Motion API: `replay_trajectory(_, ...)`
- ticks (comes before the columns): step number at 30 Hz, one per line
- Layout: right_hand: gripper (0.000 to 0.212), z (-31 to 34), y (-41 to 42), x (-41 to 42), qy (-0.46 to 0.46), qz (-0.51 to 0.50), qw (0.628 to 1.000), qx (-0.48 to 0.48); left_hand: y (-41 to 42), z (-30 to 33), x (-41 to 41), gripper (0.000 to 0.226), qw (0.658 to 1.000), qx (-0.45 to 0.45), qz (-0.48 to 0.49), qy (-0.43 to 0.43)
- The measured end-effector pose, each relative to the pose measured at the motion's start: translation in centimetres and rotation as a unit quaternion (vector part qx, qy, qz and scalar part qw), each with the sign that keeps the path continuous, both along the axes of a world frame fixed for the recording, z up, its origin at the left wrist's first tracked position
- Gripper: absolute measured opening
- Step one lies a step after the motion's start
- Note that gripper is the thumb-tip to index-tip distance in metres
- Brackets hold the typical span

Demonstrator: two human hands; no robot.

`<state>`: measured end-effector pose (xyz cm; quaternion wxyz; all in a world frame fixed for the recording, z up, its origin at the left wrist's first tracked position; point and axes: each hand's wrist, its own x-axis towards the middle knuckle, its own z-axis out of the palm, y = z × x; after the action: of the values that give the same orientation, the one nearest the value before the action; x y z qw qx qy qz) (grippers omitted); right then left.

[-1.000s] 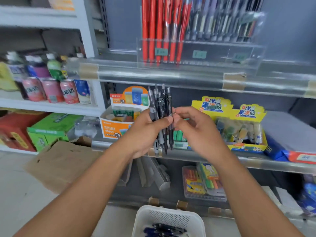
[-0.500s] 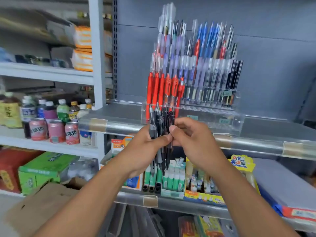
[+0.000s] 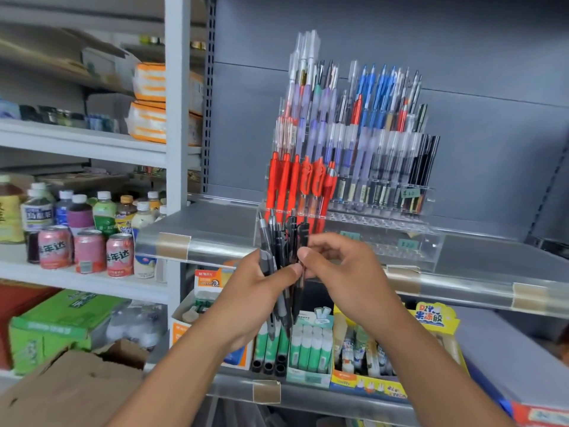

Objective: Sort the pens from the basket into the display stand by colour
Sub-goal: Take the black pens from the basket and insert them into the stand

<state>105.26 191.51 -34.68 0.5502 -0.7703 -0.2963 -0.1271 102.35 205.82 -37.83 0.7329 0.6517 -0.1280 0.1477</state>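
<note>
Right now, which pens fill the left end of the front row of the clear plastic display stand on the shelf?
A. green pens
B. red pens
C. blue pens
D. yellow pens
B: a row of red pens stands upright at the front left of the clear plastic display stand, just above the bundle of black pens that the hands hold.

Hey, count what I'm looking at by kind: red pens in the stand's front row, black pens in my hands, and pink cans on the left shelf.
red pens: 6
black pens: about 5, they overlap
pink cans: 3
Total: about 14
</note>
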Motion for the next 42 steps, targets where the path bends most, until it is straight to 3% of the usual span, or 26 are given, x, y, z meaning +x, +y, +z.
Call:
replay_trajectory(5,0.002,0.6,0.0,0.5,0.003,-0.01,1.0,-0.009,0.0,0.2,0.4,0.014,1.0,-0.008,0.028,0.0)
replay_trajectory(10,0.006,0.9,-0.6,0.5,-0.012,-0.023,0.999,-0.032,-0.4,0.3,0.6,0.017,0.999,0.008,0.054,0.0)
replay_trajectory(12,0.006,0.9,-1.0,0.5,-0.019,-0.03,0.998,-0.043,-0.5,0.2,0.8,0.009,0.999,0.02,0.045,0.008)
replay_trajectory(17,0.008,0.7,-1.7,0.7,-0.03,-0.053,0.996,-0.065,-0.8,-0.2,1.3,0.017,0.998,0.052,0.035,0.016)
replay_trajectory(21,0.014,0.4,-2.1,0.6,-0.031,-0.061,0.996,-0.057,-1.0,-0.5,1.5,0.017,0.999,0.043,0.024,0.016)
replay_trajectory(25,0.005,0.2,-2.3,0.9,-0.022,-0.076,0.996,-0.052,-1.2,-0.5,1.5,0.017,1.0,0.012,0.019,0.015)
replay_trajectory(29,0.017,0.7,-2.5,1.0,-0.01,-0.066,0.997,-0.034,-1.2,-0.4,1.6,0.017,1.0,-0.014,0.015,0.023)
replay_trajectory(31,0.01,1.2,-2.7,1.3,-0.002,-0.069,0.997,-0.021,-1.1,-0.4,1.7,0.017,0.999,-0.02,0.01,0.028)
replay_trajectory(32,0.002,1.7,-2.8,1.4,0.004,-0.074,0.997,-0.012,-1.1,-0.4,1.7,0.017,0.999,-0.022,0.007,0.029)
replay_trajectory(42,0.01,8.9,-4.0,3.9,-0.044,-0.162,0.984,0.051,-1.1,-0.2,2.4,0.02,0.999,-0.036,-0.025,0.019)
